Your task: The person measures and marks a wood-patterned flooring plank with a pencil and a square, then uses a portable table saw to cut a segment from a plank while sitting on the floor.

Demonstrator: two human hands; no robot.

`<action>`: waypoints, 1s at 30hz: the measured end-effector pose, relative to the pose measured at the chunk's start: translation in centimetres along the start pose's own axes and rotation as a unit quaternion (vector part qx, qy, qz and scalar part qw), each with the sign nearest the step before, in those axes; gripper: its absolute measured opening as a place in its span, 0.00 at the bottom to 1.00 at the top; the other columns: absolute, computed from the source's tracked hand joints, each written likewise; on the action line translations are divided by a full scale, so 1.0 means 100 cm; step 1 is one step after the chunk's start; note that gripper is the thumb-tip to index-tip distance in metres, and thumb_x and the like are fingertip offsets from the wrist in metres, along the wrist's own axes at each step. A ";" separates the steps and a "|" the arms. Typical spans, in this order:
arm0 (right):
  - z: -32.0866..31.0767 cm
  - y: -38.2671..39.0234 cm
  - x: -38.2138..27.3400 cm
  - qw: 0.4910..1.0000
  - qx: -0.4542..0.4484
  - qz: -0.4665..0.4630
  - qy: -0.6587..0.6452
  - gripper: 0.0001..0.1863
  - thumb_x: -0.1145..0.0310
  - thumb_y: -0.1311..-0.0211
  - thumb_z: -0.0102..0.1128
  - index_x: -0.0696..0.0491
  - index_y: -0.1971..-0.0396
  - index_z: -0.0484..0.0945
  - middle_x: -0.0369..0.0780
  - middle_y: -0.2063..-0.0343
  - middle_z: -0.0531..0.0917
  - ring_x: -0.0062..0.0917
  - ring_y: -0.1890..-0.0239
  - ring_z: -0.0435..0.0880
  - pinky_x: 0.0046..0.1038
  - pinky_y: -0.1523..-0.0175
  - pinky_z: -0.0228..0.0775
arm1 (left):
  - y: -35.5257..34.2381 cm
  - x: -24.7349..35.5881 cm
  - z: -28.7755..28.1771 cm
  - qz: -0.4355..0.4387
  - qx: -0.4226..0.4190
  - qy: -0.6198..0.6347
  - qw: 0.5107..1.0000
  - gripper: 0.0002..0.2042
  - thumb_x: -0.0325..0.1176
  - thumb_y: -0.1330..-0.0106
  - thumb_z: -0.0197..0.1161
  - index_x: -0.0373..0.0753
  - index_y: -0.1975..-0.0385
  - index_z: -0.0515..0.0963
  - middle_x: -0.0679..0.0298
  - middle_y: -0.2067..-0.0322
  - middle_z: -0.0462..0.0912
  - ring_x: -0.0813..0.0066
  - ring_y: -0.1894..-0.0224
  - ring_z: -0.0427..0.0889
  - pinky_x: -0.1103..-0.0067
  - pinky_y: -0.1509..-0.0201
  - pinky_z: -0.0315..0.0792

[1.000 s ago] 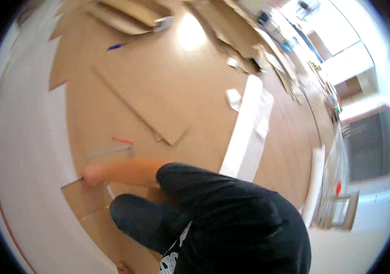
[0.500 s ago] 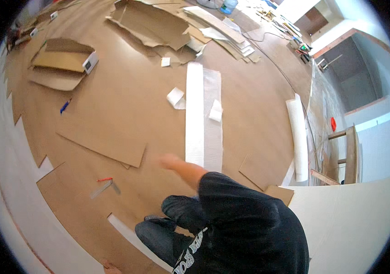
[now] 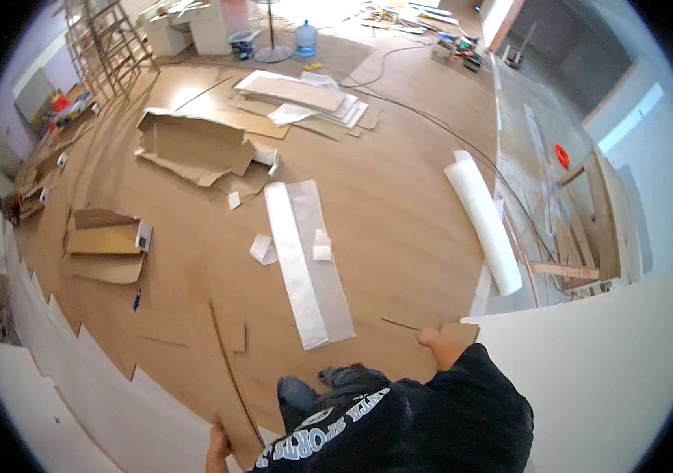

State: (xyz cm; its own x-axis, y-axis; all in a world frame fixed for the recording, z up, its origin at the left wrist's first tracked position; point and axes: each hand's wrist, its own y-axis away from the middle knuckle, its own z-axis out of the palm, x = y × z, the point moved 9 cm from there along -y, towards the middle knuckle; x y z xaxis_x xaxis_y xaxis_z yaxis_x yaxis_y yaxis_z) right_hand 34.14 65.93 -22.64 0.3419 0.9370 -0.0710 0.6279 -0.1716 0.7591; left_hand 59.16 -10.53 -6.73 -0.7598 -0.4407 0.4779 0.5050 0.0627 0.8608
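My left hand (image 3: 217, 443), low in the picture, is closed on the near part of a long brown floor plank (image 3: 230, 398). The plank's dark long edge runs away from me, and the board looks tilted off the floor. At the right, my right hand (image 3: 429, 339) is low beside the thin dark edge of a short floor plank (image 3: 399, 323). Its fingers look curled, but what they grip is hidden. Ahead of my knees lies a folded white foam sheet (image 3: 297, 276), with white foam scraps (image 3: 263, 249) next to it.
A torn cardboard box (image 3: 195, 150) and stacked boards (image 3: 305, 98) lie further off. At the left are an opened carton (image 3: 104, 244) and a blue knife-like tool (image 3: 137, 299). A white foam roll (image 3: 485, 225), a cable (image 3: 470, 142) and a white wall (image 3: 589, 378) are at the right.
The view has swung, showing more of the room's far end. My left hand has appeared, holding the long plank. My right hand has moved from mid-floor to the right. The red-handled tool is out of view.
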 end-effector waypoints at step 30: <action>-0.486 -0.326 0.265 0.942 0.052 0.113 -0.310 0.14 0.61 0.41 0.57 0.57 0.68 0.85 0.52 0.69 0.85 0.47 0.62 0.84 0.42 0.57 0.76 | -0.482 0.468 0.925 -0.148 -0.058 -0.139 0.977 0.41 0.74 0.36 0.45 0.37 0.44 0.70 0.54 0.52 0.76 0.54 0.50 0.76 0.60 0.47 0.73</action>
State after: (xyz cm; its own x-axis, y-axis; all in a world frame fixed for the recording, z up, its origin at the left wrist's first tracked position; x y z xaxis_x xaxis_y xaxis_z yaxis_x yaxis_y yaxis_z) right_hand -11.25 111.11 -17.82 0.7986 0.5199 -0.3034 0.5430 -0.4048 0.7357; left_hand -38.59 48.67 -9.74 -0.9535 -0.1624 0.2538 0.2768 -0.1397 0.9507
